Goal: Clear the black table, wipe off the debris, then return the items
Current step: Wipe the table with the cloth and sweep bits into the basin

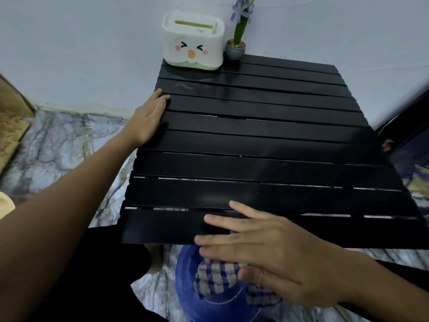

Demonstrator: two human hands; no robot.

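Note:
The black slatted table (267,140) fills the middle of the view. At its far left corner stand a white tissue box with a cartoon face (193,41) and a small grey pot with a purple flower (235,48). My left hand (148,119) lies flat on the table's left edge, fingers together. My right hand (274,256) hovers over the near edge with fingers spread and nothing visibly gripped. Beneath it a blue-and-beige checked cloth (216,278) lies in a blue bowl (209,303) on the floor.
The table stands against a pale wall, on a marbled grey floor (58,147). A brown board (11,126) leans at the far left. A dark object (406,135) sits at the table's right side. My dark-clothed leg (104,275) is under the near left corner.

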